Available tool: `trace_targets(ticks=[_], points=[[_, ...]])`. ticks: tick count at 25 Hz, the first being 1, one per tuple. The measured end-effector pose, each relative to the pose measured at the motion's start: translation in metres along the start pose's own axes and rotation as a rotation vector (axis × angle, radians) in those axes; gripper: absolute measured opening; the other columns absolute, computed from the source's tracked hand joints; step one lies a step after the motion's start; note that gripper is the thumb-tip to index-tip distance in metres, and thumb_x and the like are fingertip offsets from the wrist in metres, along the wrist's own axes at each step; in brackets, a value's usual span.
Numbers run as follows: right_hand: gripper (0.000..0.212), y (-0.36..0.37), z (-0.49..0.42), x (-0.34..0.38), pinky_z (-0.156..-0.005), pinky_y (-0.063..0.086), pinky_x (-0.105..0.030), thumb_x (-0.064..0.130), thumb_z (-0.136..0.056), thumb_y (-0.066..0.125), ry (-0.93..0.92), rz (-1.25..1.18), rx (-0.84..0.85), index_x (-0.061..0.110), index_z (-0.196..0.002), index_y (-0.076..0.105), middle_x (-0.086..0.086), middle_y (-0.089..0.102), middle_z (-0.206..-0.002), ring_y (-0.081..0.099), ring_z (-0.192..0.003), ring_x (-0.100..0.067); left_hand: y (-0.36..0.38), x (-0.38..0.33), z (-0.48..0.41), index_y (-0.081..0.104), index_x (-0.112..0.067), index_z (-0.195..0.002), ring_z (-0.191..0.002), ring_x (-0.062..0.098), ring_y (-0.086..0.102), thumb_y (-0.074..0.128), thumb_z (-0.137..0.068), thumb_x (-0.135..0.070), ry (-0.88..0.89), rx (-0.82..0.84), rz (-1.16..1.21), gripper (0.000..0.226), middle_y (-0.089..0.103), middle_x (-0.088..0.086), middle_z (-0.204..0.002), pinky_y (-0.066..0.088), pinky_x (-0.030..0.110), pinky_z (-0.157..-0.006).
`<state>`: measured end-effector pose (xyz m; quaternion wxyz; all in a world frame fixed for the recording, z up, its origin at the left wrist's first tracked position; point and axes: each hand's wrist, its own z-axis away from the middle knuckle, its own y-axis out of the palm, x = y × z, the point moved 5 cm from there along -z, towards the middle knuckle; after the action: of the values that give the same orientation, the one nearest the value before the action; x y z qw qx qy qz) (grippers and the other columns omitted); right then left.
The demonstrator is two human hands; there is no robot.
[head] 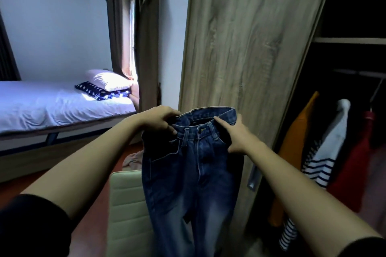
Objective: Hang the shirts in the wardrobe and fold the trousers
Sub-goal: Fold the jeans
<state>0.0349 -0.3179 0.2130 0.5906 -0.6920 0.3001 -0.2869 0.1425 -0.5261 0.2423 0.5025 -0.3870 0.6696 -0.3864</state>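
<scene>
faded blue denim jeans [188, 165]; matt wood-grain wardrobe door [246, 48]; smooth, ribbed cream chair back [125, 204] that looks like leather.

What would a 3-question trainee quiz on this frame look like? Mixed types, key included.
1. True or false: the jeans are already folded.
2. Which hand grips the waistband's left end: A) left hand B) right hand?
3. Fill in: in the open wardrobe, the striped shirt hangs between an orange garment and a ___ one.

Key: 1 false, they hang full length from both hands; 2 A; 3 red.
</scene>
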Motion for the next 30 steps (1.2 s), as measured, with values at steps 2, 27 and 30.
trace_targets(ticks=[2,27,30], points=[[0.093,-0.004,0.0,-0.002,-0.084,0.05,-0.04,0.04,-0.073,0.075,0.041,0.051,-0.113,0.044,-0.144,0.015,-0.016,0.018,-0.143,0.054,-0.108,-0.037,0.0,-0.001,-0.001,0.053,-0.035,-0.079,-0.068,-0.011,0.052,0.073,-0.076,-0.007,0.034,-0.052,0.054,0.036,0.057,-0.024,-0.07,0.039,0.014,-0.067],[0.05,-0.204,0.116,-0.104,-0.081,0.02,-0.04,0.051,-0.086,0.038,-0.061,0.811,-0.95,0.015,-0.071,0.069,-0.004,0.067,-0.06,0.058,-0.081,-0.029,-0.06,-0.115,-0.055,0.055,-0.013,-0.104,-0.095,0.033,0.056,0.039,-0.089,-0.035,0.139,-0.913,-0.528,0.032,0.059,0.012,-0.101,0.035,0.056,-0.088],[0.044,-0.227,0.125,-0.103,-0.087,0.018,-0.04,0.049,-0.09,0.038,-0.013,0.874,-1.012,0.017,-0.076,0.065,0.0,0.067,-0.064,0.057,-0.082,-0.028,-0.083,-0.123,-0.064,0.054,-0.009,-0.095,-0.101,0.034,0.052,0.041,-0.094,-0.043,0.086,-0.951,-0.576,0.037,0.061,0.011,-0.099,0.027,0.07,-0.092]])
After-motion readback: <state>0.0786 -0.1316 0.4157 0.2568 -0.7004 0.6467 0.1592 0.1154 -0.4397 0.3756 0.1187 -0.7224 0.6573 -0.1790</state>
